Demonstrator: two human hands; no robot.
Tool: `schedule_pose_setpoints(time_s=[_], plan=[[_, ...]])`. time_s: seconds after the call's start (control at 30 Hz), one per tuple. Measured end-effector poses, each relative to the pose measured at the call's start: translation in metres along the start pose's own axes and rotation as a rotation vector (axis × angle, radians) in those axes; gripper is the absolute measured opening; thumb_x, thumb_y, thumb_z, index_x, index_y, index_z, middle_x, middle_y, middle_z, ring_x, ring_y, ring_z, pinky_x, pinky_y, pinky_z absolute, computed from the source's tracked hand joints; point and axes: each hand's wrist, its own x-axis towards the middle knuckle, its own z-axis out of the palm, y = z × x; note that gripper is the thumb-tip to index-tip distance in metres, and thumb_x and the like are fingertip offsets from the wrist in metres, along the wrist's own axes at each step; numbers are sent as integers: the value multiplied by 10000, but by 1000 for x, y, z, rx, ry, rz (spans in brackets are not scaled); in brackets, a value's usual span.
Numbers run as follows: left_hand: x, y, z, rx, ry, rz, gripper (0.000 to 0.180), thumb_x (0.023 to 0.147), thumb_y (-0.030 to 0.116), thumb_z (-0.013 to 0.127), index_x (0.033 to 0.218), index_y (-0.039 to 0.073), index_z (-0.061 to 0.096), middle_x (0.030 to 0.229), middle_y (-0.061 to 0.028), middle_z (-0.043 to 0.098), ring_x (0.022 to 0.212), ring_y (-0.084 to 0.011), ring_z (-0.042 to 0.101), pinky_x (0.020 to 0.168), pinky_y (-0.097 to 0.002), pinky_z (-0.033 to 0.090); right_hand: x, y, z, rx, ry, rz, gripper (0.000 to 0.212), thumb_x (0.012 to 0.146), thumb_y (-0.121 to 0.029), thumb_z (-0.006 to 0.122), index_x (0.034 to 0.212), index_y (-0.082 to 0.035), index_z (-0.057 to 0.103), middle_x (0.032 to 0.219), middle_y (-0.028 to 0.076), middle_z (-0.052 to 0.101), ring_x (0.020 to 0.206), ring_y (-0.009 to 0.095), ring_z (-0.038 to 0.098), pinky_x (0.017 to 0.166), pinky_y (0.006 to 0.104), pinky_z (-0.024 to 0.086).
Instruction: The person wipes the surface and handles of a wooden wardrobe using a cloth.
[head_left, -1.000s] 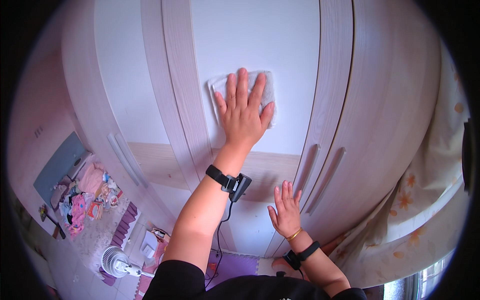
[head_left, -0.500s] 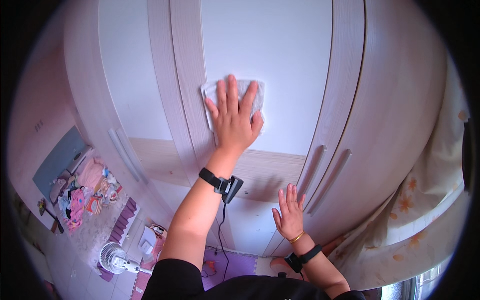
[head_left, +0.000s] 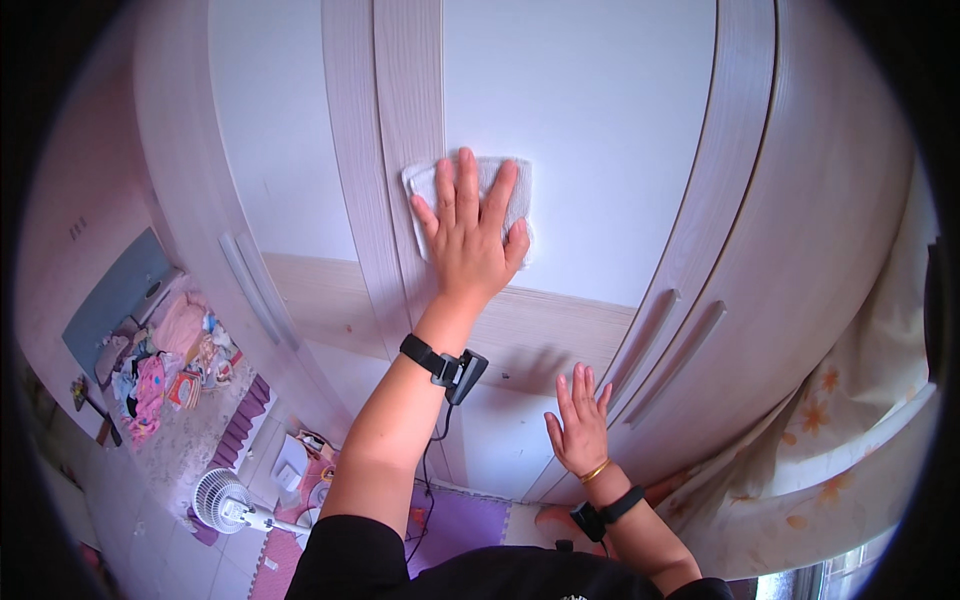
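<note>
My left hand point(head_left: 470, 240) lies flat with its fingers spread on a pale grey-white cloth point(head_left: 518, 190), pressing it against the wardrobe door point(head_left: 580, 120). The cloth straddles the join between the white panel and the wood-grain strip point(head_left: 412, 100) on its left. Part of the cloth is hidden under the palm. Lower and to the right, my right hand point(head_left: 580, 425) is raised with open fingers and holds nothing. It is near the long door handles point(head_left: 650, 340); from this view I cannot tell whether it touches the door.
On the right hangs a pale curtain point(head_left: 820, 430) with orange flowers. At the lower left stand a white fan point(head_left: 222, 500) and a bed point(head_left: 180, 460) with heaped clothes point(head_left: 150, 390). A purple mat point(head_left: 465, 525) covers floor below me. Black cables hang from both wrist straps.
My left hand and the cloth have slid left across the door, from the white panel's edge onto the wood-grain strip. The view has turned slightly left. My right hand stays raised and open.
</note>
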Motion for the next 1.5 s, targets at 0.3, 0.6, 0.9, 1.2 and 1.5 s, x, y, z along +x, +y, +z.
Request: schedule_pose_setpoints(time_s=[0.3, 0.6, 0.9, 1.2, 1.5], plan=[[-49, -11, 1, -3, -65, 32, 637, 911, 420, 521, 1486, 177, 392, 1583, -210, 176, 1477, -378, 98, 1131, -556, -116, 7, -6, 3, -5, -11, -11, 691, 904, -222, 604, 1511, -143, 284, 1567, 204, 217, 1432, 420, 235, 1097, 670, 141], [-15, -28, -2, -7, 8, 17, 609, 890, 476, 546, 1454, 270, 442, 1575, -153, 243, 1462, -349, 175, 1137, -563, -91, 9, -10, 15, -6, -15, -6, 691, 905, -223, 602, 1510, -128, 285, 1565, 200, 227, 1438, 409, 226, 1110, 661, 100], [-115, -39, 8, -29, -78, -44, 667, 896, 454, 548, 1482, 177, 392, 1570, -237, 186, 1453, -439, 124, 1107, -622, -101, 11, -15, 11, -9, -22, -1, 686, 908, -225, 599, 1511, -137, 284, 1566, 199, 226, 1442, 405, 219, 1102, 667, 128], [-51, -31, 3, 38, -10, -26, 675, 909, 500, 500, 1491, 182, 374, 1565, -230, 204, 1446, -440, 149, 1110, -620, -99, 9, -19, 14, -2, -5, -1, 670, 917, -233, 588, 1511, -145, 291, 1562, 198, 240, 1446, 387, 221, 1100, 666, 134], [-154, -30, 16, 77, -128, 48, 765, 918, 526, 504, 1528, 137, 256, 1565, -284, 130, 1439, -498, 78, 1080, -664, -97, 3, -18, 14, 10, -15, 12, 665, 925, -244, 582, 1513, -155, 286, 1566, 184, 238, 1435, 389, 250, 1099, 664, 151]])
